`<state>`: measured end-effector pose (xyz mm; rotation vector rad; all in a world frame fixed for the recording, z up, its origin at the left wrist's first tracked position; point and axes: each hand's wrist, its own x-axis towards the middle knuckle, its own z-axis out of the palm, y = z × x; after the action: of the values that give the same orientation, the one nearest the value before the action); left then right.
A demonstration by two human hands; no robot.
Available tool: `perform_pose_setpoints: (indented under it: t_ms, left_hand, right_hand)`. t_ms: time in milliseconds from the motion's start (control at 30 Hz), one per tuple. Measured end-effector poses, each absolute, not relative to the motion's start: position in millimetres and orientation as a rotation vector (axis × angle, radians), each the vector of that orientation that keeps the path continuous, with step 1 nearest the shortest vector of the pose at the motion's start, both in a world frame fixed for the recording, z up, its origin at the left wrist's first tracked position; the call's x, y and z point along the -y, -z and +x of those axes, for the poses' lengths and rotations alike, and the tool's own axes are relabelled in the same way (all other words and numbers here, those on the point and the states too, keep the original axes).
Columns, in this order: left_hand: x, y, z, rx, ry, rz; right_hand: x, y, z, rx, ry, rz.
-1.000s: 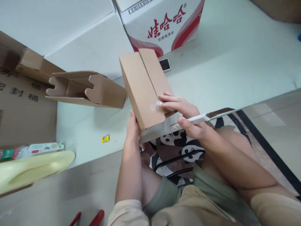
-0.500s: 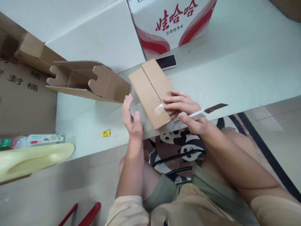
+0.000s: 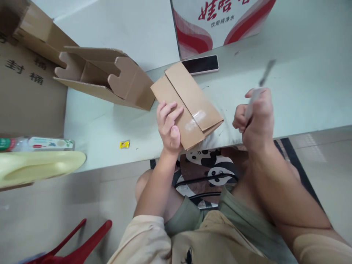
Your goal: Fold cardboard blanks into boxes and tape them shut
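A small closed cardboard box lies slanted near the table's front edge, with clear tape across the seam between its flaps. My left hand grips the box by its left side, the fingers curled over the top face. My right hand is raised to the right of the box and apart from it. Wrapped in its fingers is a white-handled knife, whose blade, smeared by motion, points up and away.
Left of the box stands an open cardboard box. A phone lies behind, beside a red and white carton. A small yellow packet sits on the table. Larger cartons stand far left; a red stool is below.
My right hand has left the box and moved up and right with the knife. My left hand, open beside the box before, now grips it. The taped seam shows more fully.
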<state>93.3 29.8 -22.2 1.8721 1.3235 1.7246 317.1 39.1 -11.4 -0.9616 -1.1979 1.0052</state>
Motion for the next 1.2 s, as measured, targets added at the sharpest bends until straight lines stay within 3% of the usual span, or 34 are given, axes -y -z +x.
perform_pose_setpoints:
  t_ms: [167,367,667,1200]
  left_hand:
    - [-25,22,106,-1.379,-1.695,1.788]
    - [-24,24,110,-1.415,-1.73,1.904]
    - [-35,38,103,-1.422,-1.845,2.217]
    - [-32,35,101,-1.342,-1.802,2.229]
  right_hand:
    - [-25,-8,314,1.253,-0.894,-1.027]
    - [-11,-41,311,1.345,-0.939,-0.777]
    - [6,-42,287,1.532,-0.29,-0.907]
    - [5,-44,291,1.993,-0.187,-0.729]
